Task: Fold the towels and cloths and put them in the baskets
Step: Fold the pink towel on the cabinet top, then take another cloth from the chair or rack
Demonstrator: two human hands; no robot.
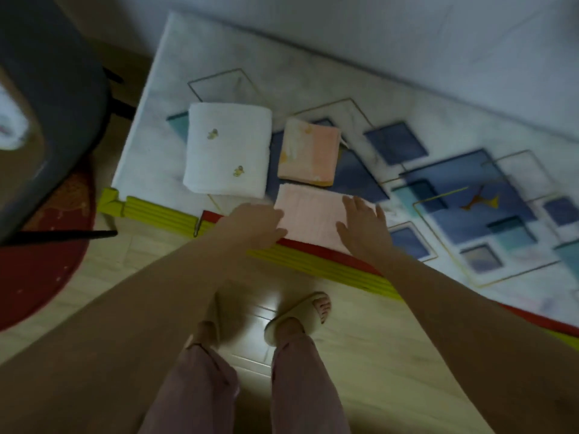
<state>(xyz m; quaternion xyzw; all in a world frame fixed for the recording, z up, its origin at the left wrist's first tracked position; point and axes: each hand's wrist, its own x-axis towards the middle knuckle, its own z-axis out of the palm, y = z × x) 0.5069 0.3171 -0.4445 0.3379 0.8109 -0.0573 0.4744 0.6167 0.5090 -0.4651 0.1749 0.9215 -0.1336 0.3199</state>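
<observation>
both my left hand [253, 225] and right hand [365, 225] lay flat, fingers apart, on the pink towel [310, 214]. i judged pressing the edges square first mattered.

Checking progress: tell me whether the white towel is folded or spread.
Folded: the white towel lies as a compact, thick rectangle with rounded doubled edges on the patterned mat.

Obstacles around pink towel [310, 214]: white towel [227, 150] lay just beyond-left, peach cloth [308, 151] just beyond. Mat [438, 98] right of it lay open.
</observation>
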